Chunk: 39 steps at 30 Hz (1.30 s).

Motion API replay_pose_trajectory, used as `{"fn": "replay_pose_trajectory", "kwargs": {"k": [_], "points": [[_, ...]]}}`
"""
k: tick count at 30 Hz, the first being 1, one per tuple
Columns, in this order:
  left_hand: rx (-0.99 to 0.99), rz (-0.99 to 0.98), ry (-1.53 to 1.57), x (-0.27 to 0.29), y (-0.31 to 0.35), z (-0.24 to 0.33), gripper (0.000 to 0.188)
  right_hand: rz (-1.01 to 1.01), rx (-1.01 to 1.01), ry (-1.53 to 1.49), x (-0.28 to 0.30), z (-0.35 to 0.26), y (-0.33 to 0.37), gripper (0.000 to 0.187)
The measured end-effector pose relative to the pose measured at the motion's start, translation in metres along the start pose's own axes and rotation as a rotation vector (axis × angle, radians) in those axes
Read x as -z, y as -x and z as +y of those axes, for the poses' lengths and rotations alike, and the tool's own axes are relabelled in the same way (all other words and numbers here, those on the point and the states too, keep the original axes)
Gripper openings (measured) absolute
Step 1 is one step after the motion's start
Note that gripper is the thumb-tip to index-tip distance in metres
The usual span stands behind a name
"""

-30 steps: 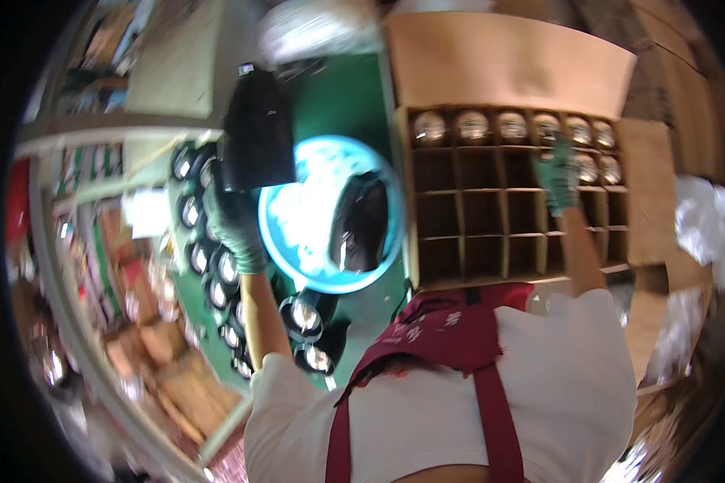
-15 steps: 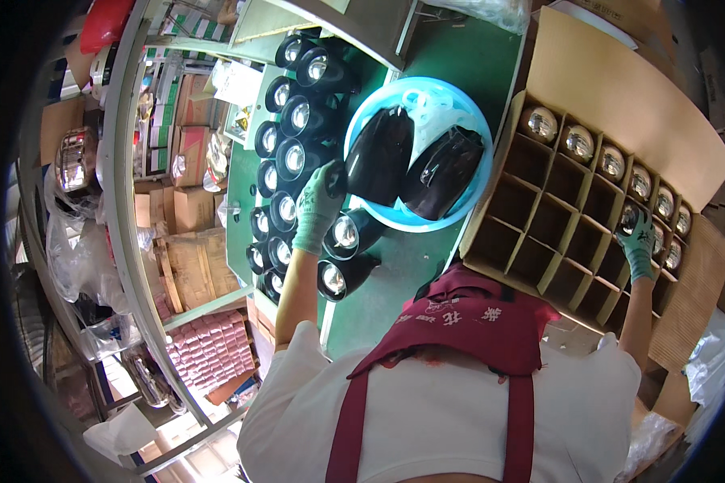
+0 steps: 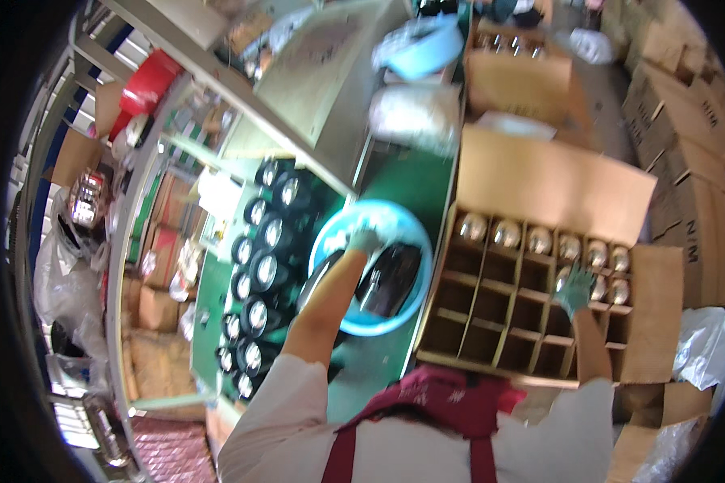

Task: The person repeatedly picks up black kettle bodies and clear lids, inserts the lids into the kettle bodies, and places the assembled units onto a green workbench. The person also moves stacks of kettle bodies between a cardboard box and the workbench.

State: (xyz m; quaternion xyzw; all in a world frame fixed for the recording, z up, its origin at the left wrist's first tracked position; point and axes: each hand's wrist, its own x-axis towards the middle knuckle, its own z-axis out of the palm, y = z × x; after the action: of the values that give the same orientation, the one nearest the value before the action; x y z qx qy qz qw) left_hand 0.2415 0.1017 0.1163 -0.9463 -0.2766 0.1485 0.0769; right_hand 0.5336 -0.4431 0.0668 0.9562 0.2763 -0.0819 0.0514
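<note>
My left hand (image 3: 365,240), in a green glove, reaches over a light blue basin (image 3: 372,328). Its fingers are blurred near clear plastic rings, so a grip cannot be made out. Two glossy black tapered shells lie in the basin; my forearm partly covers one, while the other black shell (image 3: 391,280) shows to its right. At the right, my gloved right hand (image 3: 573,291) is inside a divided carton (image 3: 491,366), fingers closed about a silver dome-ended piece (image 3: 562,278) in one compartment. Several similar silver domes (image 3: 507,233) fill compartments along the far side.
Several black shells with silver round ends (image 3: 264,270) stand in rows on the green table (image 3: 370,370), left of the basin. A metal frame post (image 3: 242,97) crosses above them. Beyond lie a clear plastic bag (image 3: 415,117) and another carton (image 3: 519,84). Stacked cartons (image 3: 693,185) line the far right.
My left hand has left the black shells at the left and moved over the basin. My right hand stays at the same part of the carton. The whole view has shifted, showing more beyond the table.
</note>
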Motion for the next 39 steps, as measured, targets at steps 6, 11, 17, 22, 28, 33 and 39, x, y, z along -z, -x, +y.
{"fn": "replay_pose_trajectory", "kwargs": {"k": [6, 11, 17, 22, 28, 33, 39], "points": [[0.233, -0.159, 0.132, 0.046, -0.031, 0.043, 0.031, 0.338, -0.224, -0.484, 0.065, 0.054, 0.058, 0.111], [0.145, 0.092, 0.207, 0.109, -0.013, 0.052, 0.029, 0.135, -0.099, -1.845, 0.011, 0.040, 0.118, 0.066], [-0.278, -0.058, 1.716, 0.213, 0.114, 0.098, 0.040, 0.404, 0.349, -1.021, -0.026, -0.081, 0.160, 0.044], [-0.417, 0.240, 1.277, 0.220, 0.208, 0.116, 0.043, 0.548, 0.579, -1.199, 0.035, -0.159, 0.174, 0.057], [-0.136, 0.257, 1.432, 0.203, 0.283, 0.088, 0.046, 0.549, 0.864, -1.159, 0.065, -0.174, 0.194, 0.070], [-0.020, 0.333, 1.254, 0.194, 0.328, 0.083, 0.033, 0.571, 0.807, -1.151, 0.019, -0.197, 0.210, 0.077], [0.107, 0.173, 1.391, 0.169, 0.377, 0.067, 0.031, 0.455, 0.761, -1.258, 0.010, -0.220, 0.247, 0.076]]}}
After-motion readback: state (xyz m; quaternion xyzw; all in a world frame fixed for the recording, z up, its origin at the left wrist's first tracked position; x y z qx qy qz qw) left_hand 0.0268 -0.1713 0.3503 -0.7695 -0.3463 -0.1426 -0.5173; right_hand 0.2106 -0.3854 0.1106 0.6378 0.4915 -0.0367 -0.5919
